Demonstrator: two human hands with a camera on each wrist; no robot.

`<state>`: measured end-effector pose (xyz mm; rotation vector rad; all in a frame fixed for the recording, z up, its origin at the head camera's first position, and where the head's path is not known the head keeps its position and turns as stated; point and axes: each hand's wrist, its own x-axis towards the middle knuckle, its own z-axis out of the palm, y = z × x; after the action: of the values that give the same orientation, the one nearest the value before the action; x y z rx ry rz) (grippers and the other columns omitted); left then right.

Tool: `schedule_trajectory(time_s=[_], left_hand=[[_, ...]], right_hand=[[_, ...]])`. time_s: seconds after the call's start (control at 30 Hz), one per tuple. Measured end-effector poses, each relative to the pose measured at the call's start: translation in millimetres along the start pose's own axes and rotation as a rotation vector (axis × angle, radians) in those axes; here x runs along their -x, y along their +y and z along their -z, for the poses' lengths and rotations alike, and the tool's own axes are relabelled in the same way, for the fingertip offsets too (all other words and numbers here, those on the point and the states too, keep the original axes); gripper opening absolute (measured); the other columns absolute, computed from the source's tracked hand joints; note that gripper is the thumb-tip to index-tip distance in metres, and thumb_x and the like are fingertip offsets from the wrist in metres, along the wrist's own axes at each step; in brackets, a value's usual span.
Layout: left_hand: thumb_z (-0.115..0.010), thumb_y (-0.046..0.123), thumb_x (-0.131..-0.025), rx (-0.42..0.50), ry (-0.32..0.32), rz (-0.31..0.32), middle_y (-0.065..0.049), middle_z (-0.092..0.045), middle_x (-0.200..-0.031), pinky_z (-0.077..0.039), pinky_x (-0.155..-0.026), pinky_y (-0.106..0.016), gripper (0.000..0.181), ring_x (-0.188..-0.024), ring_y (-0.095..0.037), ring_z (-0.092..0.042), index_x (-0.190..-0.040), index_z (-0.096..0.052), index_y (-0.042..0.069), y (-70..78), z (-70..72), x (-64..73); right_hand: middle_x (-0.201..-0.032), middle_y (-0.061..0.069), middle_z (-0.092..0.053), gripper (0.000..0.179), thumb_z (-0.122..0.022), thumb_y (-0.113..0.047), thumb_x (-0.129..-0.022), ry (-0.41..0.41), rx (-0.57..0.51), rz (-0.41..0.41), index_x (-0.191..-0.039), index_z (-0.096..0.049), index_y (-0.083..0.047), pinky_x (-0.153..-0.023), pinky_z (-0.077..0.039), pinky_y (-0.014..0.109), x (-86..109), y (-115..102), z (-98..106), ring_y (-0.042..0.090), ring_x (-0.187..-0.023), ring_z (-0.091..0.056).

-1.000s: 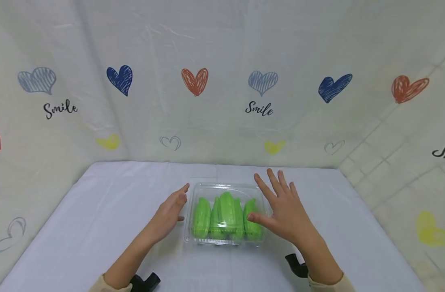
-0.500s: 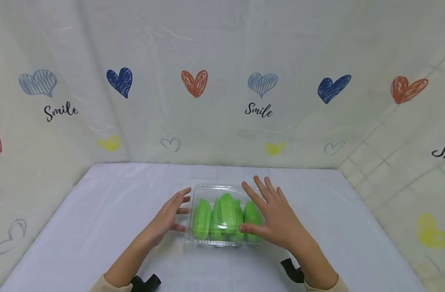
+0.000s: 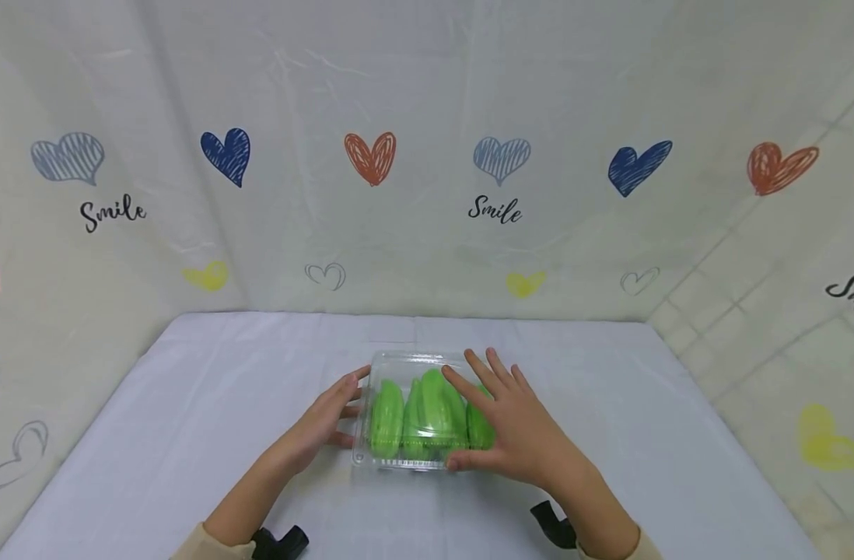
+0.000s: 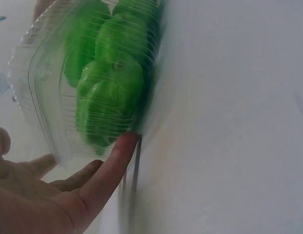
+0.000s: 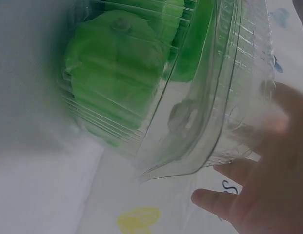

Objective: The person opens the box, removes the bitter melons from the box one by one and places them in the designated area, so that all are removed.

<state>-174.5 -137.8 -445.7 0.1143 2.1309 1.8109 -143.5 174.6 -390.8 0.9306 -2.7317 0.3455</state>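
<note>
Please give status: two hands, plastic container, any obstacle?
Left hand and right hand: both outstretched, flanking clear plastic container. Green vegetables inside. No obstruction seen.

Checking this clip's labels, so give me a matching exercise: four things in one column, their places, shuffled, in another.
1 left hand
2 right hand
3 clear container
4 green pieces

A in front of the clear container's right part, head view
B inside the clear container
C at the clear container's left side
D on the white cloth

Pairs: 1-C; 2-A; 3-D; 4-B
</note>
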Motion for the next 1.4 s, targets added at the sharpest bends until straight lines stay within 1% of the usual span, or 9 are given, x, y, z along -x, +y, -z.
schedule_trajectory(time_s=[0.13,0.23,0.37,0.47,0.53,0.63,0.83,1.17,1.4], left_hand=[[-0.03,0.059,-0.104,0.022,-0.032,-0.007,-0.015,-0.039,-0.156,-0.06,-0.074,-0.046,0.054,-0.136,-0.046,-0.043,-0.152,-0.037,0.035,-4.0,1.1,-0.4],[-0.031,0.056,-0.105,0.048,-0.068,-0.006,-0.015,-0.036,-0.157,-0.06,-0.075,-0.047,0.052,-0.138,-0.047,-0.039,-0.153,-0.034,0.037,-5.2,2.1,-0.9],[-0.042,0.038,-0.106,0.101,-0.107,0.014,-0.014,-0.033,-0.158,-0.059,-0.078,-0.049,0.05,-0.139,-0.045,-0.039,-0.154,-0.032,0.037,-5.2,4.2,-3.0],[-0.052,0.024,-0.1,0.129,-0.132,0.017,-0.016,-0.031,-0.159,-0.058,-0.082,-0.05,0.061,-0.137,-0.042,-0.041,-0.156,-0.03,0.037,-5.7,6.5,-4.2],[-0.055,0.019,-0.099,0.132,-0.15,0.007,-0.017,-0.03,-0.159,-0.058,-0.083,-0.051,0.066,-0.136,-0.041,-0.043,-0.156,-0.028,0.036,-6.3,8.6,-4.2],[-0.059,0.019,-0.098,0.122,-0.165,-0.005,-0.018,-0.03,-0.159,-0.058,-0.083,-0.05,0.068,-0.132,-0.039,-0.047,-0.156,-0.028,0.036,-6.9,12.2,-3.4],[-0.063,0.017,-0.096,0.115,-0.195,-0.02,-0.019,-0.033,-0.156,-0.059,-0.082,-0.048,0.069,-0.125,-0.033,-0.054,-0.156,-0.032,0.03,-5.9,19.6,-3.0],[-0.065,0.014,-0.095,0.177,-0.297,-0.041,-0.02,-0.026,-0.16,-0.056,-0.09,-0.049,0.075,-0.131,-0.034,-0.051,-0.158,-0.026,0.03,-9.7,25.5,-6.9],[-0.064,0.008,-0.094,0.203,-0.328,-0.056,-0.019,-0.024,-0.161,-0.054,-0.092,-0.049,0.079,-0.13,-0.032,-0.051,-0.158,-0.024,0.031,-14.3,25.8,-8.0]], right_hand=[[-0.166,0.009,-0.019,0.109,-0.057,-0.087,-0.069,-0.014,0.003,-0.005,-0.159,-0.019,-0.037,-0.112,-0.024,0.07,0.9,-1.0,-0.3,0.041,-0.152,-0.013],[-0.166,0.009,-0.021,0.109,-0.061,-0.085,-0.069,-0.025,0.002,-0.015,-0.159,-0.02,-0.038,-0.113,-0.023,0.07,1.7,-0.9,0.0,0.04,-0.152,-0.012],[-0.166,0.007,-0.019,0.109,-0.066,-0.081,-0.069,-0.045,-0.017,-0.023,-0.159,-0.019,-0.039,-0.114,-0.021,0.069,1.4,-0.9,-0.3,0.039,-0.152,-0.011],[-0.166,0.007,-0.018,0.108,-0.064,-0.082,-0.07,-0.056,-0.016,-0.019,-0.159,-0.019,-0.039,-0.114,-0.021,0.068,0.7,-1.5,-1.4,0.039,-0.152,-0.01],[-0.166,0.007,-0.02,0.107,-0.06,-0.085,-0.071,-0.059,-0.009,-0.018,-0.159,-0.019,-0.04,-0.114,-0.021,0.068,0.7,-2.0,-2.3,0.039,-0.152,-0.011],[-0.165,0.008,-0.023,0.104,-0.054,-0.088,-0.072,-0.059,0.004,-0.009,-0.158,-0.022,-0.04,-0.114,-0.021,0.069,0.9,-2.5,-3.6,0.04,-0.152,-0.012],[-0.164,0.01,-0.026,0.102,-0.069,-0.076,-0.072,-0.055,0.009,0.006,-0.157,-0.029,-0.037,-0.111,-0.023,0.071,0.7,-2.6,-5.5,0.044,-0.15,-0.016],[-0.164,0.009,-0.024,0.098,-0.074,-0.071,-0.072,-0.09,-0.003,-0.006,-0.155,-0.034,-0.036,-0.111,-0.021,0.073,-0.2,-2.0,-7.6,0.046,-0.15,-0.014],[-0.165,0.007,-0.024,0.1,-0.076,-0.07,-0.07,-0.108,0.0,-0.002,-0.155,-0.034,-0.038,-0.111,-0.019,0.074,-0.1,-1.8,-10.2,0.045,-0.15,-0.013]])
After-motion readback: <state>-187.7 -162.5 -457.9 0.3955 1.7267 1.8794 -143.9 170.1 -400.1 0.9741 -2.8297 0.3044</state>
